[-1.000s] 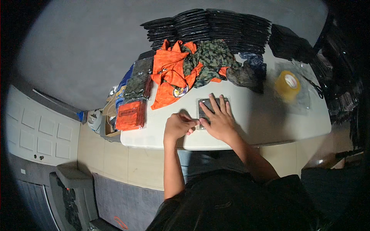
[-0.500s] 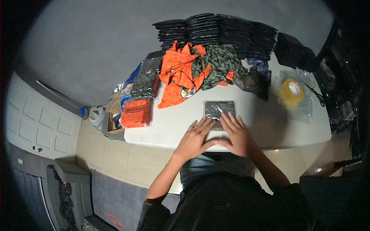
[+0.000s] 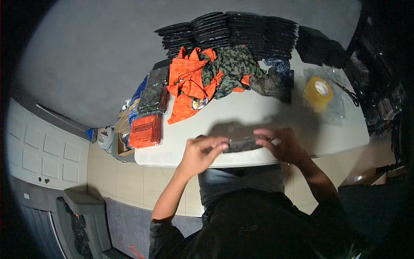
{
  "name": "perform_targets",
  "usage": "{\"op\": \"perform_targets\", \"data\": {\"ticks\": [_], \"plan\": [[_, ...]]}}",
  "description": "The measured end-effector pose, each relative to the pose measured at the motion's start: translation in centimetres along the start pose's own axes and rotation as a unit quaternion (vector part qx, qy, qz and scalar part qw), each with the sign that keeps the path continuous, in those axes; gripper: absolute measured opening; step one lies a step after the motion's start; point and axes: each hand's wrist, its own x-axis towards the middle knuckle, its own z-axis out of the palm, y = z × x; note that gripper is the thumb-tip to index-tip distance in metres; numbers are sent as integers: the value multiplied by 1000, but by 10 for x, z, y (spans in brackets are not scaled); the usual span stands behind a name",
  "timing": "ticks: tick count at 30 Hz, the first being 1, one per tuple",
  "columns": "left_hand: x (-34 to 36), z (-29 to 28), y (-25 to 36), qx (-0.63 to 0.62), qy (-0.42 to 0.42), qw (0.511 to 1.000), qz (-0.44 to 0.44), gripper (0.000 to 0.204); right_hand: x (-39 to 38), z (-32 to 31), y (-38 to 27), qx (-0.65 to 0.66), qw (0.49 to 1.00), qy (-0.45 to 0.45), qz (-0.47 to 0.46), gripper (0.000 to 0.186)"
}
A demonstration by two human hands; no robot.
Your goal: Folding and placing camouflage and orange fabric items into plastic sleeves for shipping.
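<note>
Between my hands is a dark folded cloth packet in clear plastic (image 3: pixel 245 145), tilted up over the table's front edge so it shows as a narrow band. My left hand (image 3: pixel 199 152) pinches its left end between thumb and fingers. At the opposite end, my right hand (image 3: pixel 282 146) grips the packet the same way. A crumpled orange cloth (image 3: pixel 189 82) with a round emblem lies farther back, beside green camouflage cloth (image 3: pixel 235 64).
On the white table (image 3: pixel 189 129), orange packets (image 3: pixel 145 131) and dark packets (image 3: pixel 152 93) sit left. Black packets (image 3: pixel 228 32) stand stacked behind. Yellow tape (image 3: pixel 318 93) rests on clear plastic at right, near black-handled scissors (image 3: pixel 351 97). A box (image 3: pixel 123 144) adjoins the table's left side.
My hands were spread flat on the packet; now they hold its two ends. The packet has come up off the table and tilted. The whole view has shifted slightly.
</note>
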Motion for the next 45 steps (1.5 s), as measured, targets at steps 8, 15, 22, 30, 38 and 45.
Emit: {"op": "perform_targets", "data": {"ticks": [8, 15, 22, 30, 38, 45], "plan": [[44, 24, -29, 139, 0, 987, -80, 38, 44, 27, 37, -223, 969, 105, -28, 36], [14, 64, -54, 198, -59, 978, -1, 51, 40, 82, 12, -256, 962, -42, -82, 67], [8, 71, -54, 292, -86, 952, -25, 54, 35, 84, 17, -288, 952, -76, -69, 81], [8, 68, -53, 289, -95, 952, -37, 55, 37, 84, 20, -264, 957, -96, -68, 81], [6, 64, -50, 188, -14, 981, -50, 69, 91, 63, 50, -201, 974, 78, -76, 45], [-1, 42, -53, -43, 72, 982, -169, 61, 123, 47, 36, 49, 998, -37, -30, 15]]}}
